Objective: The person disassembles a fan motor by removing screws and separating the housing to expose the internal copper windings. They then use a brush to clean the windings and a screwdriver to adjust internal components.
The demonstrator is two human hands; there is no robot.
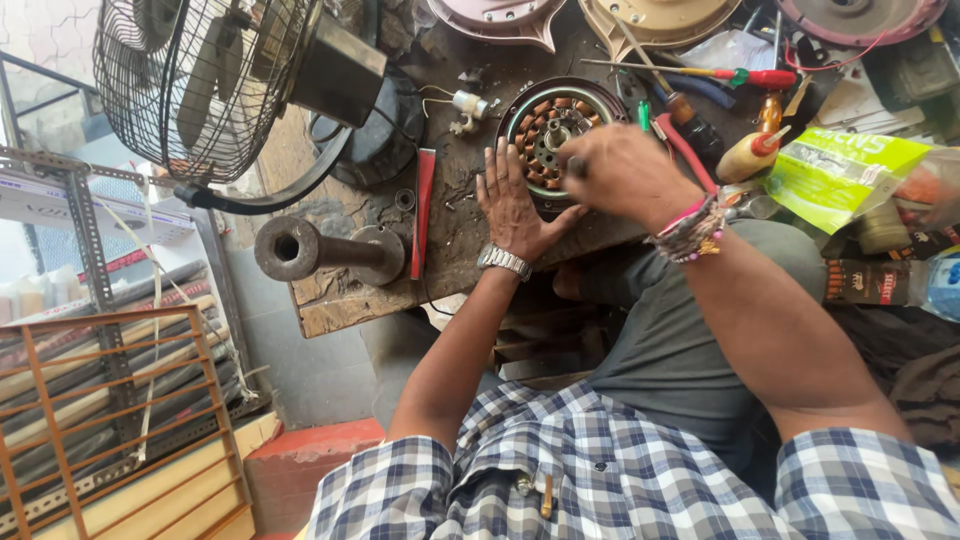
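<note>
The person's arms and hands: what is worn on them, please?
Both arms have short sleeves of a blue, white and grey checked shirt. The left hand has a silver metal wristwatch. The right hand has several thread and bead bracelets, pink among them. No gloves.

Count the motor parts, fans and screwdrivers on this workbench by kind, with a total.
Wound stator: 1, under both hands
Round motor covers along the far edge: 3
Cage fan: 1
Red-handled screwdriver: 1
Total: 6
</note>
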